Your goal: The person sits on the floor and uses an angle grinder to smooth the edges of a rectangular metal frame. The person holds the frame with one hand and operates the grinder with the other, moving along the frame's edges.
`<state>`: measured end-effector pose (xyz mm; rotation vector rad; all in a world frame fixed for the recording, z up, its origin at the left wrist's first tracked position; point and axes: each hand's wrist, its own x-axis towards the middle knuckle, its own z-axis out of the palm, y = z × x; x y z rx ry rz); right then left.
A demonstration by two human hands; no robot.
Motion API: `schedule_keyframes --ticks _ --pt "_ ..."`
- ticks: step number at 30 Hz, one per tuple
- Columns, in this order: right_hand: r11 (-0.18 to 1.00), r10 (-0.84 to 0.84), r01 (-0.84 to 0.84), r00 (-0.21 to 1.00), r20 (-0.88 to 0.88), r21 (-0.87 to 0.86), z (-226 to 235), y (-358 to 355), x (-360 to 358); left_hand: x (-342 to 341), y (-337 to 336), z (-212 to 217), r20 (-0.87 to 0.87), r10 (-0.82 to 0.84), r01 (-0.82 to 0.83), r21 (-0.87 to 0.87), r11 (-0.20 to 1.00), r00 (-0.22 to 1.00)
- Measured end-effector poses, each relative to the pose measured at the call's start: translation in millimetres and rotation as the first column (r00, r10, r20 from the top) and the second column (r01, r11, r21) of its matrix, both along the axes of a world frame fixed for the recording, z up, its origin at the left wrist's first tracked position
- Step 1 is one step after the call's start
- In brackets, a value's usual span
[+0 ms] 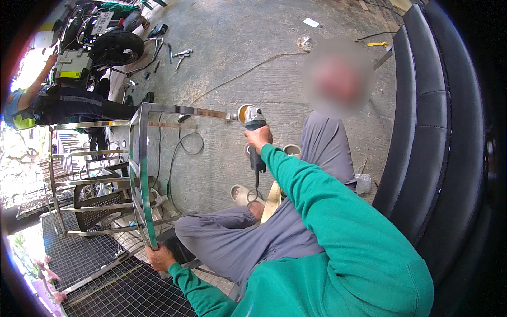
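Note:
My right hand (259, 138) is wrapped round the body of an angle grinder (255, 122), its cord hanging down from the rear end. The grinder's yellowish disc (244, 113) is at the end of a shiny metal bar, touching it or very close. That bar belongs to a welded frame of square metal tube (143, 179), which stands to the left with several crossbars. Lower down, my left hand (161, 258) grips the near end of an upright of this frame. Both my sleeves are green.
Cables (198, 140) loop across the concrete floor. Pliers and other hand tools (182, 55) lie near a motorcycle (113, 47) at the far left, with another person (63, 103) beside it. Black padded seating (422, 121) lines the right. Metal grating (148, 285) is at lower left. A blurred patch covers part upper right.

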<state>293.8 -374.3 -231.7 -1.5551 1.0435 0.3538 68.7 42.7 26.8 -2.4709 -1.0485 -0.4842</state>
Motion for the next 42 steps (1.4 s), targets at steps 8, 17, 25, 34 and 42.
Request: schedule_keyframes --ticks 8,17,25,34,42 --pt "0.998 0.064 -0.064 0.998 -0.005 0.004 9.0 -5.1 -0.6 -5.1 5.4 -7.2 -0.004 -0.035 0.035 0.055 0.998 0.999" --pt "0.994 0.108 -0.107 0.994 -0.017 0.02 -5.6 -10.5 -2.5 -3.0 -3.1 -3.3 0.022 -0.057 0.057 0.02 0.998 0.998" --pt "0.998 0.061 -0.062 0.997 -0.043 -0.019 -4.3 -8.8 1.6 -2.1 1.6 -4.0 0.014 -0.019 0.019 0.015 1.0 1.0" --pt "0.994 0.059 -0.059 0.998 0.005 0.092 1.0 -5.1 0.8 -4.8 2.3 -5.9 0.005 -0.035 0.034 0.023 0.999 0.999" --pt "0.998 0.056 -0.056 0.998 -0.031 0.012 -7.9 -8.5 0.1 -2.1 -5.4 -2.3 0.011 -0.04 0.04 0.008 0.999 0.999"
